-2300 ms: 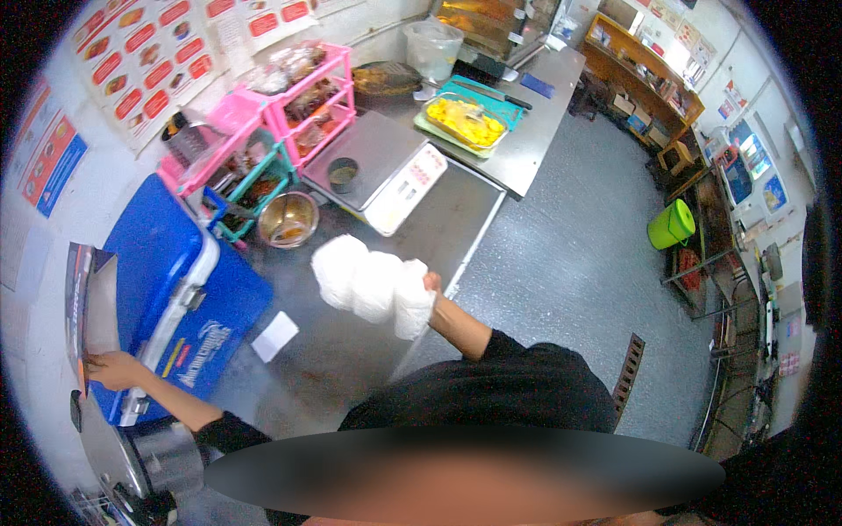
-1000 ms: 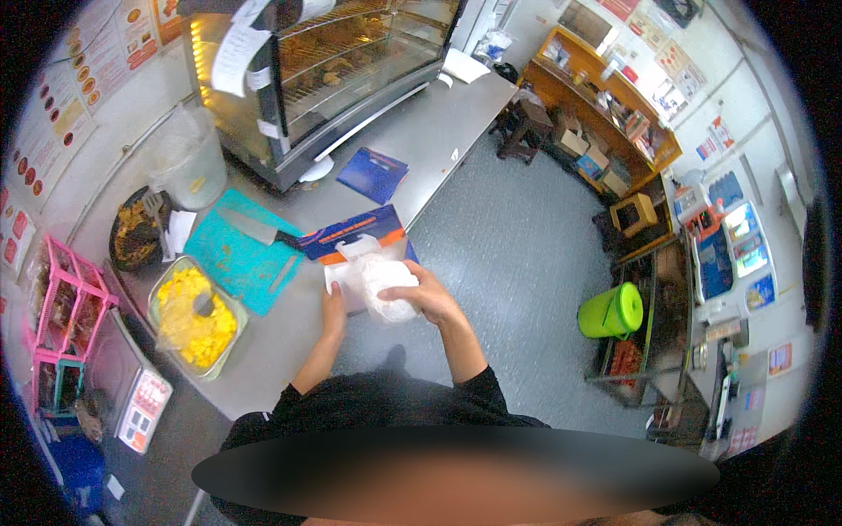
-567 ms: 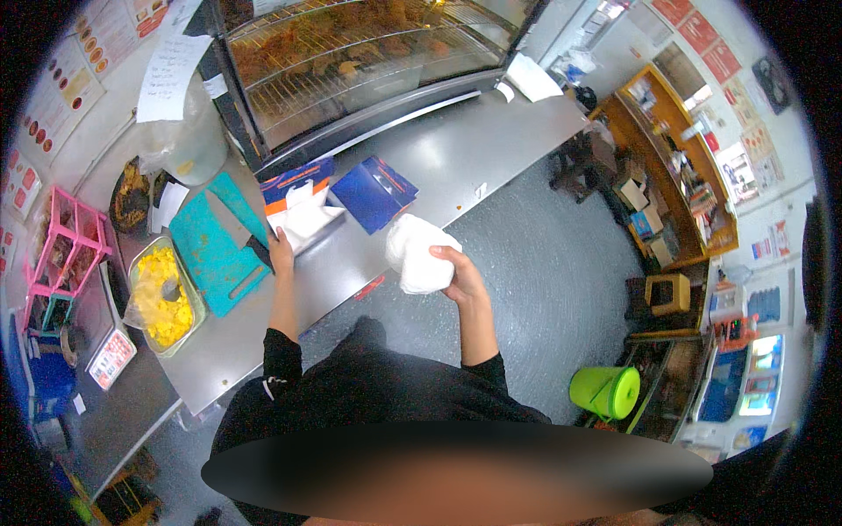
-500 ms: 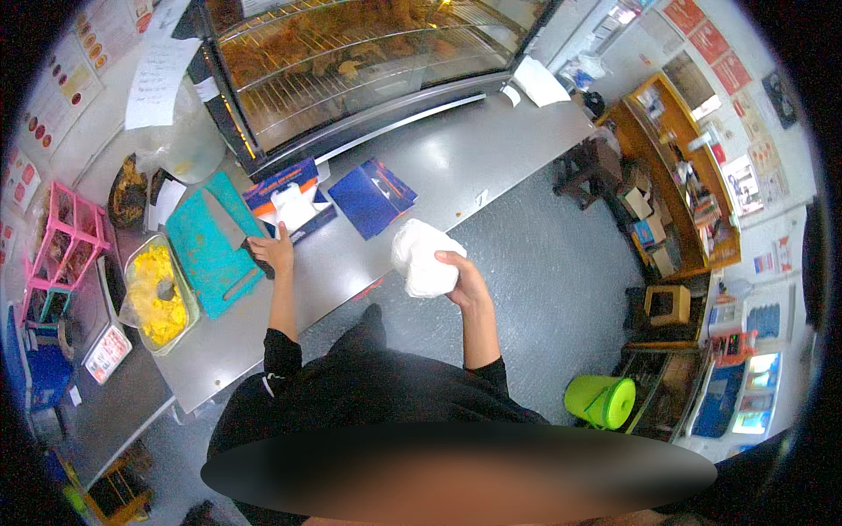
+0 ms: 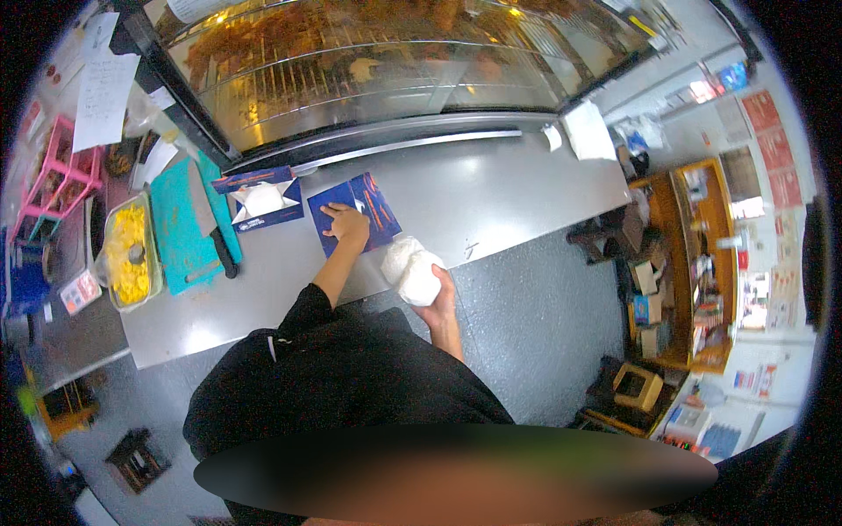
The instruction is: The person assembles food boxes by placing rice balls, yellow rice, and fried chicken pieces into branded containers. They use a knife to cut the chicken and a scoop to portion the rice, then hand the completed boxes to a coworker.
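My left hand [image 5: 349,226] reaches onto a dark blue carton [image 5: 379,210] with orange print on the steel counter. Its fingers are spread, and some rest on the carton. Held in my right hand [image 5: 438,300], beyond the counter's near edge, is a white wrapped bundle [image 5: 412,270] made of two rounded lumps. Another blue carton [image 5: 270,223] stands to the left with its top open and white wrapping showing inside. A black-handled knife [image 5: 224,254] lies across the teal cutting board [image 5: 180,250], its handle sticking past the board's right edge.
A glass-fronted cabinet [image 5: 412,66] with lit wire racks of browned food fills the back of the counter [image 5: 474,188]. At far left are a tub [image 5: 132,254] of yellow food and a pink rack [image 5: 63,171]. Wooden shelves [image 5: 702,263] stand at right.
My left hand has left the knife and moved right onto the blue carton. The right hand has drawn the white bundle slightly nearer and lower. My view has shifted too.
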A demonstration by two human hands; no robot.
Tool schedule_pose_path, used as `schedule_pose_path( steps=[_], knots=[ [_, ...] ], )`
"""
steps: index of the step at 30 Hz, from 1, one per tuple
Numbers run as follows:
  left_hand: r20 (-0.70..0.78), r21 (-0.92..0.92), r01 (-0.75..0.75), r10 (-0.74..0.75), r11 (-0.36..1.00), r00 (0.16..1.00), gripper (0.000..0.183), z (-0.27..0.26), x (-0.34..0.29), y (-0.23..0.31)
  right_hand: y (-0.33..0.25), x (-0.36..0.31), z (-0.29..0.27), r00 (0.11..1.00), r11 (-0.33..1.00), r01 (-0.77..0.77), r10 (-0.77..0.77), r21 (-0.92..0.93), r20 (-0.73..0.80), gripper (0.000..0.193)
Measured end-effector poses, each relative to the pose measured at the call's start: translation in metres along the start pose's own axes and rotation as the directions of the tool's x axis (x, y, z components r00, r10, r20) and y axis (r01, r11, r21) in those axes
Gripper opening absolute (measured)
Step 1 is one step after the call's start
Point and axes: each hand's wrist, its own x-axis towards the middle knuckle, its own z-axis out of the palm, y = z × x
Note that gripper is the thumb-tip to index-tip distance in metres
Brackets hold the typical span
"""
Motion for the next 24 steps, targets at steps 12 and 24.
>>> schedule_pose_path(
  steps=[12,24],
  knots=[
    [-0.318,-0.346,-0.224,0.111,0.911,0.942,0.024,-0.050,-0.082,-0.085,0.017,0.120,0.043,0.961,0.989,-0.078,0.109,-0.126,0.256,0.049],
    [-0.144,-0.953,-0.201,-0.246,-0.228,0.959,0.042,-0.002,-0.159,-0.121,0.077,0.117,0.074,0.877,0.569,-0.023,0.406,-0.822,0.257,0.050]
  ],
)
